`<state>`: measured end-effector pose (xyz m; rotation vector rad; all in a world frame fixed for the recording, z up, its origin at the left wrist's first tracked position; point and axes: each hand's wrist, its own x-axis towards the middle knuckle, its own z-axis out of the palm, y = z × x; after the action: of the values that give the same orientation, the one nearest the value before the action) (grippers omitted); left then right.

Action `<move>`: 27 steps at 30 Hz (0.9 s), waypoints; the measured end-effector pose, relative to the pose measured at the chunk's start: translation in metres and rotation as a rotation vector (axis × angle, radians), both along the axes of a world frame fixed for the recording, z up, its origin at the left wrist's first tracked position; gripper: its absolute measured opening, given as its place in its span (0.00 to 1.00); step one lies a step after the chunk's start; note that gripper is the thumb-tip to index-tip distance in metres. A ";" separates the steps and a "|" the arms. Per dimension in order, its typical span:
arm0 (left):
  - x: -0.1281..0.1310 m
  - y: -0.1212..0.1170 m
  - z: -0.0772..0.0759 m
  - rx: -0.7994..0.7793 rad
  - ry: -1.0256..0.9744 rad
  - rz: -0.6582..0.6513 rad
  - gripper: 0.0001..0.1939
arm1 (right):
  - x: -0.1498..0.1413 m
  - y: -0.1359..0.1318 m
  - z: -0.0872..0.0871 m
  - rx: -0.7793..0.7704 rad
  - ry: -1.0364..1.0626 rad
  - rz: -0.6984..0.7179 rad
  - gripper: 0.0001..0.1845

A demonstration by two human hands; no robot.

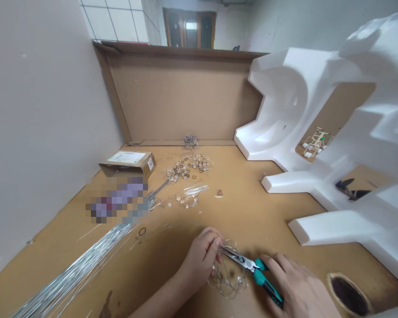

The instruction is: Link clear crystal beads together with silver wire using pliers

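My left hand (202, 256) is closed in a pinch on a piece of thin wire strung with clear beads (228, 278), right at the tips of the pliers. My right hand (298, 287) grips the teal handles of the pliers (252, 267), whose metal jaws point left toward my left fingers. The beaded wire curls loosely on the brown board below both hands.
A bundle of long silver wires (82, 260) runs from the lower left toward the middle. Loose rings and clear beads (189, 165) lie farther back, beside a small cardboard box (128, 161). White foam packing (334, 145) fills the right. A round hole (350, 293) is at lower right.
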<state>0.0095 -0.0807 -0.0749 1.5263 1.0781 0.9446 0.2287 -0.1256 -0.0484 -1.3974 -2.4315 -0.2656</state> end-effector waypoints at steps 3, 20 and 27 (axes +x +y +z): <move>0.000 -0.001 0.002 0.057 0.027 0.015 0.15 | 0.000 0.001 0.001 0.033 -0.026 0.001 0.17; 0.000 -0.003 0.002 0.086 0.011 0.004 0.15 | 0.010 0.008 0.017 0.048 -0.182 0.019 0.22; 0.000 -0.002 0.005 0.084 0.009 0.025 0.15 | 0.011 0.003 0.011 0.040 -0.111 0.001 0.19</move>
<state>0.0098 -0.0829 -0.0703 1.5902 1.0776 1.0123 0.2394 -0.1225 -0.0371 -1.3993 -2.5011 -0.3995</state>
